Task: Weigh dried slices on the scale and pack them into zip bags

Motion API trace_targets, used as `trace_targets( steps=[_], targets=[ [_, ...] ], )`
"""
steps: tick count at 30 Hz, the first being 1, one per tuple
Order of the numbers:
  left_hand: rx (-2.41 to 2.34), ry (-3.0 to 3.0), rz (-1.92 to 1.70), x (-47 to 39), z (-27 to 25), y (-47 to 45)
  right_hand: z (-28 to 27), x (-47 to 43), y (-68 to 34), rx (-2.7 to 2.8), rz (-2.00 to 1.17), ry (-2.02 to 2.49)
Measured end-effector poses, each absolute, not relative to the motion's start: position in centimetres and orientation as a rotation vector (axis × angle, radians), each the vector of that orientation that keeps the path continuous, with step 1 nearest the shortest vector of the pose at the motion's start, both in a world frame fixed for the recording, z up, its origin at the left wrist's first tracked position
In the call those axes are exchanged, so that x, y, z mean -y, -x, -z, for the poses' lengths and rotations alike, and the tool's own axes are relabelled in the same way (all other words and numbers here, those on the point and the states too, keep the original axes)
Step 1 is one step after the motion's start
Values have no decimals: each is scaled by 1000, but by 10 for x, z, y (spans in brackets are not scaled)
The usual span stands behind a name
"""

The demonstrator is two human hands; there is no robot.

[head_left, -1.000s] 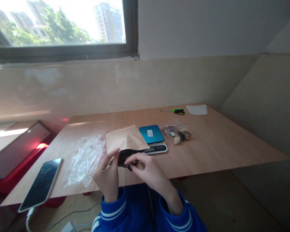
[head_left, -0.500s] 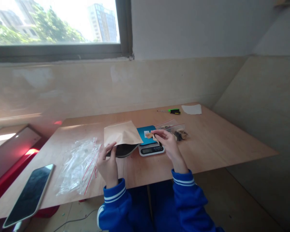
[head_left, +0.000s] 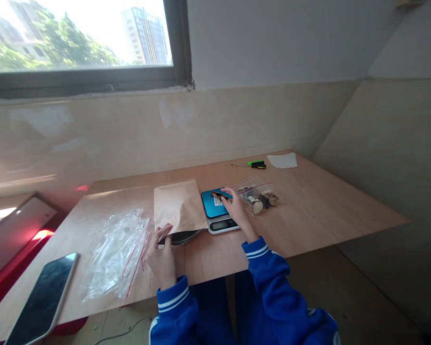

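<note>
My left hand (head_left: 161, 256) pinches the near edge of a brown kraft paper bag (head_left: 179, 203). The bag lies on the table with its dark mouth slightly parted towards me. Just right of the bag stands a kitchen scale (head_left: 215, 208) with a blue top and a small display. Over its plate my right hand (head_left: 235, 208) has its fingers closed around a curled, dried brown piece (head_left: 220, 195), low against the plate. Whether the piece rests on the scale is hard to tell. Beyond that hand are clear zip bags (head_left: 266, 197) holding dried pale and dark pieces.
Clear plastic zip bags (head_left: 117, 256) with red seals lie in a pile on the left. A phone (head_left: 43, 299) sits at the table's left edge. Towards the back are a green-and-black screwdriver (head_left: 256, 165) and a white paper sheet (head_left: 283, 160).
My right hand has moved left and lowered the dried piece towards the scale plate. The bag's mouth has sunk and narrowed under my left hand.
</note>
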State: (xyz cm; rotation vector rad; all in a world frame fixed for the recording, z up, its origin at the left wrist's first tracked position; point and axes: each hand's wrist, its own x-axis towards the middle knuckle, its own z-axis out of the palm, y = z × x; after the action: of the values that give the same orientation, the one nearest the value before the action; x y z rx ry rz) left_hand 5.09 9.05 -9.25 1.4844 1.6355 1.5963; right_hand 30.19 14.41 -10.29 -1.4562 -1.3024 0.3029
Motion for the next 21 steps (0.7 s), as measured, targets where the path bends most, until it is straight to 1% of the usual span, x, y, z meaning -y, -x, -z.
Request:
trace_targets(
  steps=[4, 9, 16, 19, 21],
  targets=[
    [-1600, -1500, -1577, -93, 93, -48, 103, -148, -301, 1324, -213, 1536],
    [-1584, -1493, -1536, -93, 93, -45, 90, -143, -294, 1434, -161, 1586],
    [-1591, -1500, -1522, -88, 91, -46, 69, -105, -298, 1485, -146, 1557],
    [-1603, -1492, -1537, -87, 89, -47, 58, -74, -287, 1375, -239, 1447],
    [-1617, -1489, -1559, -84, 86, -50, 49, -55, -271, 1332, -432, 1325]
  ],
)
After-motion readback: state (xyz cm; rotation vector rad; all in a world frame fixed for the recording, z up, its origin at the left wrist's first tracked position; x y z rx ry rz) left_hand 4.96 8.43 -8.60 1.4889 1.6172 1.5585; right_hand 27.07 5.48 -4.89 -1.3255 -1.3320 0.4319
